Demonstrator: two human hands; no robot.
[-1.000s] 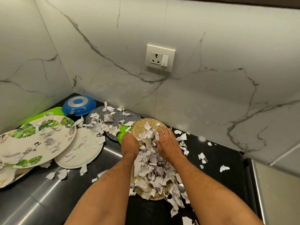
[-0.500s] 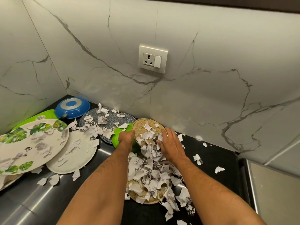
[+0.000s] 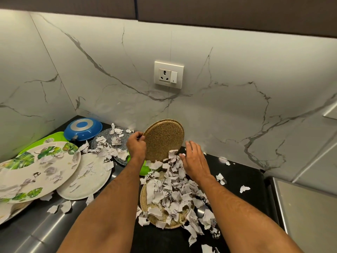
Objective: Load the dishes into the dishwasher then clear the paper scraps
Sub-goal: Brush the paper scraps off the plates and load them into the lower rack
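Note:
My left hand (image 3: 136, 146) grips the left rim of a brown speckled plate (image 3: 164, 139), tilted up on edge so its underside faces me. Paper scraps (image 3: 169, 190) lie heaped below it on a second brown speckled plate (image 3: 160, 219) on the black counter. My right hand (image 3: 194, 160) hovers with relaxed fingers just right of the tilted plate, over the heap, holding nothing. Left of them lie a grey speckled plate (image 3: 104, 138), a white plate (image 3: 87, 181) and a leaf-patterned plate (image 3: 36, 170), all strewn with scraps.
A blue pan (image 3: 83, 129) sits upside down in the back corner beside a green plate (image 3: 49, 140). A green item (image 3: 145, 169) peeks out under my left wrist. Loose scraps (image 3: 244, 189) dot the counter (image 3: 246, 207). A wall socket (image 3: 168, 74) is behind; a steel surface (image 3: 306, 212) lies right.
My left hand has lifted the upper brown plate from flat to upright, and its scraps have slid onto the plate below. My right hand came off the scraps.

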